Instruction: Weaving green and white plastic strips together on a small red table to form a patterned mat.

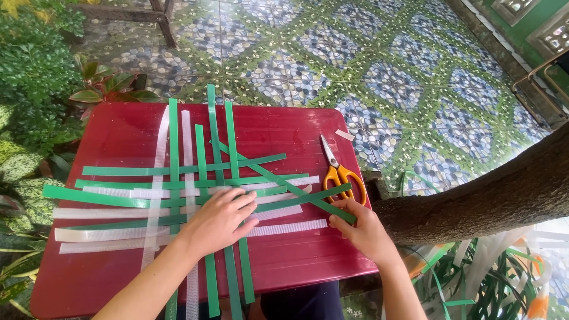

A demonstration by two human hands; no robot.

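Left hand (pixel 218 220): we press fingers flat on the woven strips (pixel 178 195).
Right hand (pixel 363 232): we pinch the diagonal green strip (pixel 284 181), keeping it taut.

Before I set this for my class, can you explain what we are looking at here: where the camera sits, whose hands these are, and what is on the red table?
The one picture comes from a camera worn on a person's head, looking down at their own bare hands. A red table stands on a patterned tiled floor, with plants on the left. On it lie green strips and white strips, crossed into a loose weave. The left hand presses flat on the weave. The right hand pinches the end of a slanting green strip. Orange-handled scissors lie nearby.
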